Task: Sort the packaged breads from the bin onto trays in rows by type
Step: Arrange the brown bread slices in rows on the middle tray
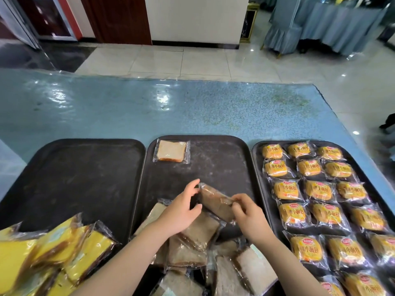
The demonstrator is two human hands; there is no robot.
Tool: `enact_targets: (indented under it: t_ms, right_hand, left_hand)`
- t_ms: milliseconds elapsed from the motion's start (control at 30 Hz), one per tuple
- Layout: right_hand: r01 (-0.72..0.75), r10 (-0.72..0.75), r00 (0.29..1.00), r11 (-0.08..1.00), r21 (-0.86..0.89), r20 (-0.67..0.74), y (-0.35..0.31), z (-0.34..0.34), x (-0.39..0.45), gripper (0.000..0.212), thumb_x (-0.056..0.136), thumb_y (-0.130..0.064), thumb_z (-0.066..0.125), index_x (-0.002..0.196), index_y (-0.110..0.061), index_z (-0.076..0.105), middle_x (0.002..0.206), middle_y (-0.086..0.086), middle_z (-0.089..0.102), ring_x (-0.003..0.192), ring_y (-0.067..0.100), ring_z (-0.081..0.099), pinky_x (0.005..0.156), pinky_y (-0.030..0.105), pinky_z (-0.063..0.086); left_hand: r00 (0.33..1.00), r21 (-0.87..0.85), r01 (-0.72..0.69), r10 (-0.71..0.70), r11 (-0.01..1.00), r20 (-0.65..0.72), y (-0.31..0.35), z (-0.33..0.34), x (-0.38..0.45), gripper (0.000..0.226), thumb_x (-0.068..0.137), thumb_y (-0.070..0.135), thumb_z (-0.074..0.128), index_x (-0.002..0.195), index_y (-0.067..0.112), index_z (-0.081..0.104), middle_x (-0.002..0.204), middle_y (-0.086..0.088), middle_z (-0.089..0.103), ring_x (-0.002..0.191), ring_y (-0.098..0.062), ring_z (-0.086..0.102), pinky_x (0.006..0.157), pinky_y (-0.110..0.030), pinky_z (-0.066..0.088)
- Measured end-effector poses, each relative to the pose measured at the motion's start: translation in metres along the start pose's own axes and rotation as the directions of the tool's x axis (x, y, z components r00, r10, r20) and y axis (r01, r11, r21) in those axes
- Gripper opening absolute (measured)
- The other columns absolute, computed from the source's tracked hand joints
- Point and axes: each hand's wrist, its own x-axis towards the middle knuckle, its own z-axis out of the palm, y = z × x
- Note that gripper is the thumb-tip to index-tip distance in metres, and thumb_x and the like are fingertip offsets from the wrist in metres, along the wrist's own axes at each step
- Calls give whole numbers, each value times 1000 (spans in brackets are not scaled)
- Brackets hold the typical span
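Observation:
Both hands hold one clear-wrapped slice of sandwich bread [215, 202] above the near part of the middle tray [218, 165]. My left hand [181, 208] grips its left end and my right hand [245, 212] pinches its right end. One wrapped slice [171, 153] lies flat at the middle tray's far left corner. A heap of wrapped slices [198, 251] covers that tray's near end. The right tray [257, 165] carries rows of small orange-labelled buns [314, 190]. The left tray [74, 178] is bare except for yellow cake packs [70, 246] piled over its near edge.
The trays sit side by side on a blue plastic-covered table [149, 107]. Beyond its far edge is a tiled floor [181, 60], with covered chairs [284, 33] and a draped table at the back right.

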Motion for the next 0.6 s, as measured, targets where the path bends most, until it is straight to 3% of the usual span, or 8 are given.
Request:
enact_targets:
  t_ms: [100,200,267,367,467,600]
  right_hand:
    - [-107,127,989,970,220,-78,-8,-6,31,10,96,-25,53,97,-15,54,83,8,64,66,23,61,67,42,58]
    - [-224,258,966,824,521,8,-15,-13,57,32,96,-36,57,101,-5,51,87,13,60,68,21,59,58,33,52]
    - [-237,219,969,692,682,114,-13,-18,71,30,95,-37,58,99,-7,54,86,11,62,72,20,58,62,31,49]
    - [-141,68,989,737,661,135,-2,-19,93,21,93,-33,60,94,-12,65,84,6,62,77,19,54,67,30,43]
    - [-91,37,995,763,640,98,8,-16,118,12,94,-20,60,95,-12,68,82,3,62,74,16,52,69,31,42]
    - [-76,70,997,874,480,31,12,-9,156,22,92,-10,62,114,-8,60,107,4,64,95,13,58,92,32,47]
  left_hand:
    - [997,-137,71,-75,988,-27,6,0,29,58,96,23,56,147,29,29,135,9,49,121,-6,50,105,-26,39]
    - [987,-144,115,-129,983,-95,14,-2,53,42,96,22,56,136,25,44,118,11,54,101,-5,59,88,-21,43]
    - [971,-156,167,-190,974,-144,12,-1,69,32,95,23,57,126,24,50,113,10,58,96,-9,60,87,-27,47]
    - [935,-297,249,-309,922,-175,6,-1,93,22,95,21,57,117,23,54,110,4,61,97,-14,61,90,-38,54]
    - [906,-445,276,-386,852,-177,7,-4,116,24,98,14,53,121,17,54,114,-2,58,96,-14,61,82,-31,58]
    - [910,-404,280,-374,871,-176,6,-4,146,35,96,14,54,130,18,51,121,2,58,104,-12,60,93,-35,54]
